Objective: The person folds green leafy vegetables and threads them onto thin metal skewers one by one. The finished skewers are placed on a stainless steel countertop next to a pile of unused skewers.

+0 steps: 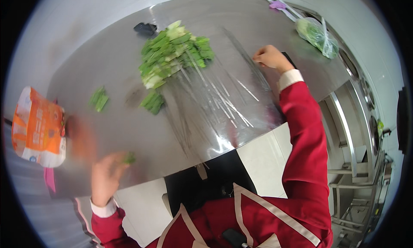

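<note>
My left hand point(108, 175), blurred, is over the near left part of the steel table point(111, 54) and pinches a small piece of green leaf point(129, 157). My right hand point(272, 58) has its fingertips drawn together on a bundle of thin metal skewers point(240, 51) at the right. Chopped leafy greens point(176, 51) lie in a heap at the table's middle, with many flat metal skewers point(222, 94) reaching from them towards the near edge. A smaller stack of cut leaves point(153, 101) sits below the heap. Farther left lies another small clump of leaves point(99, 98).
An orange and white printed package point(45, 128) stands at the left edge. Behind the heap is a black crumpled item point(145, 29). A dark flat object point(288, 59) is partly under my right wrist. Greens in a clear plastic bag point(317, 38) rest at the far right, before a metal rack point(351, 170).
</note>
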The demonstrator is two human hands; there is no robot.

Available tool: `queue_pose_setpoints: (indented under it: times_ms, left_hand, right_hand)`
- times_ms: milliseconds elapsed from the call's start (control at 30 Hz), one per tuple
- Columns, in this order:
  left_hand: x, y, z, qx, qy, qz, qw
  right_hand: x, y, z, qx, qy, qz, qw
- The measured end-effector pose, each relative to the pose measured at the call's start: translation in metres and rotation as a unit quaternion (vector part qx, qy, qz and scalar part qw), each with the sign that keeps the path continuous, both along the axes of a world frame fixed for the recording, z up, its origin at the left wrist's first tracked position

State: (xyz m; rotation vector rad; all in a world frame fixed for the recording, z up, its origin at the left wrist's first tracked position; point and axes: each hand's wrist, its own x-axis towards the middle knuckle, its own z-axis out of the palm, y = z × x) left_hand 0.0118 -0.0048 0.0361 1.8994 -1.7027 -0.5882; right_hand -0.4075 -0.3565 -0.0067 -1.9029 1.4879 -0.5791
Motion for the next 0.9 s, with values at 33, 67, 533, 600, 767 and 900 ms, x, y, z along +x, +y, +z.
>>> queue_pose_setpoints:
  times_ms: [33,67,533,600,767,900]
  left_hand:
    - [0.002,0.000,-0.001,0.005,-0.001,0.018,1.000]
    - [0.004,-0.001,-0.005,0.012,0.000,0.039,0.999]
    - [-0.009,-0.011,-0.031,-0.013,0.441,0.056,0.896]
    - [-0.028,-0.009,-0.022,-0.001,0.461,0.029,0.887]
    - [-0.066,-0.003,-0.031,-0.093,0.440,-0.034,0.892]
    - [-0.074,0.002,-0.033,-0.135,0.361,-0.064,0.920]
  right_hand:
    - [0.004,0.005,0.002,-0.017,-0.016,-0.004,1.000]
    - [0.009,0.019,0.013,-0.029,-0.012,-0.013,0.999]
    - [0.109,0.281,0.031,0.175,-0.387,0.247,0.871]
    - [0.113,0.282,0.011,0.199,-0.427,0.292,0.832]
    - [0.147,0.292,-0.009,0.186,-0.483,0.219,0.827]
    - [0.166,0.299,-0.002,0.174,-0.475,0.163,0.847]
